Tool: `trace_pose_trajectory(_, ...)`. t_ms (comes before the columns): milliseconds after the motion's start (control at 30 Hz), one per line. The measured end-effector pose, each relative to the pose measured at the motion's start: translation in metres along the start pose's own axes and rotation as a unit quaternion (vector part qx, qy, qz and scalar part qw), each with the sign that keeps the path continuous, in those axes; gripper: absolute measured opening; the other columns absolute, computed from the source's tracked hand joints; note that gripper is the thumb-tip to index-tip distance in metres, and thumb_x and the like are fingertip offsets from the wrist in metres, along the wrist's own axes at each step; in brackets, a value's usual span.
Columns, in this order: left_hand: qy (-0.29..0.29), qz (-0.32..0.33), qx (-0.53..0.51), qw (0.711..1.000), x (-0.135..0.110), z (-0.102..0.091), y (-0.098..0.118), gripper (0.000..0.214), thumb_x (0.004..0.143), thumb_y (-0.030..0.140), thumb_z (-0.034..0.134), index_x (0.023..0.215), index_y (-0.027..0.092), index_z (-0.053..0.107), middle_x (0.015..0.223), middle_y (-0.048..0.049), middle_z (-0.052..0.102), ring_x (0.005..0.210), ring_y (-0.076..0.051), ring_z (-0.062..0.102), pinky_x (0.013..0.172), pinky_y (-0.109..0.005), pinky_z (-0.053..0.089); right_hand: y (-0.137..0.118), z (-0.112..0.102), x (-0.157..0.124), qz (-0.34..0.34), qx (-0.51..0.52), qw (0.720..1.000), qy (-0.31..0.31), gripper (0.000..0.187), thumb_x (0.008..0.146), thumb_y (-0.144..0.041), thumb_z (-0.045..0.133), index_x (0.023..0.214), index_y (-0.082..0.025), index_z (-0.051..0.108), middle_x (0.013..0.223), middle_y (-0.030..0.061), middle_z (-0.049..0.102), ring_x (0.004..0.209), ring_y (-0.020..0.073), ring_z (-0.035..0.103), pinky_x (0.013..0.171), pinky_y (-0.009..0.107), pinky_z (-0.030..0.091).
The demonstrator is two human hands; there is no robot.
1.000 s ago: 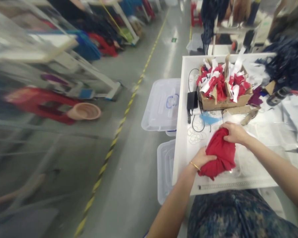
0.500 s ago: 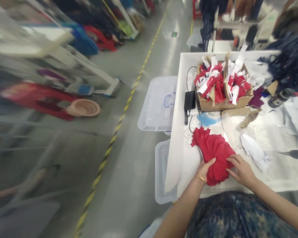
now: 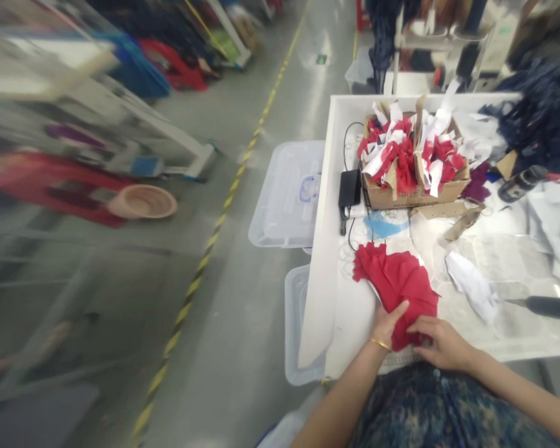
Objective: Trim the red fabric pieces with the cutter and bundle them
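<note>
A crumpled red cloth (image 3: 396, 285) lies on the white table (image 3: 336, 186) near its front edge. My left hand (image 3: 387, 326), with a gold bangle (image 3: 379, 344) on the wrist, grips the cloth's near edge. My right hand (image 3: 440, 343) holds the same edge from the other side, its fingers pressing the folds. Beyond the cloth stands a cardboard box (image 3: 415, 196) filled with red and white fabric scraps. To the right lies a crumpled white piece of cloth or paper (image 3: 471, 286), out of reach of both hands' fingers.
A black power adapter (image 3: 350, 188) with cables, a pale blue scrap (image 3: 385, 225) and rubber bands lie on the table. Dark navy fabric (image 3: 527, 118) and a black-handled tool (image 3: 546, 306) sit right. Two clear plastic bins (image 3: 284, 194) stand left of the table.
The red cloth has gone from a bunch held up by both hands to lying flatter on the table. Both hands have moved to its near edge. A white crumpled piece now shows on the right.
</note>
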State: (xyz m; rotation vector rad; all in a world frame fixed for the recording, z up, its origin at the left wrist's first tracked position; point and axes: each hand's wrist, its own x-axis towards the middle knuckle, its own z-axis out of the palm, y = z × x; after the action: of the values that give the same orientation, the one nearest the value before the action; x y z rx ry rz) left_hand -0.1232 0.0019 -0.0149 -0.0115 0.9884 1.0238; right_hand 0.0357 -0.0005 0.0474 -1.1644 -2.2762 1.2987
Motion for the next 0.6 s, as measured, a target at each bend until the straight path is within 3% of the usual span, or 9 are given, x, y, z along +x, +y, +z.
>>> trace_pose_trajectory(100,0.003,0.043,0.038,0.998,-0.004,0.005,0.001,0.065,0.052,0.021,0.093,0.111,0.011,0.066,0.107,-0.0141,0.072,0.098,-0.031,0.069,0.095,-0.045,0.054,0.003,-0.004,0.001,0.038,0.031,0.998,0.031,0.009,0.085,-0.02,0.058,0.088,-0.019,0.066,0.08,0.0021,0.066,0.068,0.0126,0.062,0.064,0.023,0.051)
trace_pose_trajectory(167,-0.002,0.051,0.049,0.998,-0.004,0.004,0.0,0.064,0.051,0.022,0.093,0.107,0.009,0.067,0.104,-0.0153,0.072,0.095,-0.032,0.07,0.095,-0.047,0.054,0.012,-0.006,0.002,0.076,-0.002,0.993,0.087,0.017,0.091,-0.026,0.049,0.091,-0.019,0.064,0.084,0.0051,0.065,0.071,0.0149,0.062,0.068,0.027,0.052)
trace_pose_trajectory(267,-0.013,0.051,0.054,0.997,-0.002,-0.001,0.001,0.066,0.051,0.026,0.093,0.109,0.009,0.066,0.106,-0.0168,0.072,0.094,-0.033,0.07,0.093,-0.05,0.054,0.03,-0.007,0.006,0.141,-0.065,0.977,0.147,0.029,0.09,-0.033,0.05,0.112,-0.017,0.059,0.108,0.0132,0.062,0.083,0.0207,0.064,0.074,0.036,0.053)
trace_pose_trajectory(333,-0.026,0.043,0.058,0.997,-0.001,-0.006,0.003,0.07,0.05,0.026,0.093,0.112,0.009,0.065,0.108,-0.0174,0.071,0.095,-0.033,0.07,0.093,-0.051,0.055,0.041,-0.009,0.01,0.17,-0.094,0.971,0.14,0.033,0.085,-0.033,0.055,0.113,-0.017,0.059,0.11,0.0141,0.063,0.084,0.0229,0.066,0.073,0.038,0.053)
trace_pose_trajectory(433,-0.057,0.028,0.067,0.996,-0.001,-0.013,0.009,0.073,0.05,0.026,0.093,0.114,0.008,0.064,0.111,-0.019,0.07,0.098,-0.034,0.069,0.096,-0.052,0.053,0.046,-0.017,0.018,0.189,-0.12,0.97,0.093,0.016,0.081,-0.026,0.058,0.094,-0.018,0.064,0.089,0.0079,0.069,0.077,0.0223,0.066,0.071,0.035,0.051)
trace_pose_trajectory(600,-0.111,0.017,0.078,0.991,-0.006,-0.02,0.02,0.065,0.053,0.025,0.091,0.111,0.01,0.068,0.118,-0.0186,0.068,0.111,-0.038,0.064,0.104,-0.053,0.048,0.03,-0.044,0.047,0.173,-0.147,0.974,0.018,0.009,0.079,-0.018,0.058,0.076,-0.02,0.067,0.076,0.0027,0.07,0.067,0.0172,0.063,0.066,0.027,0.045)
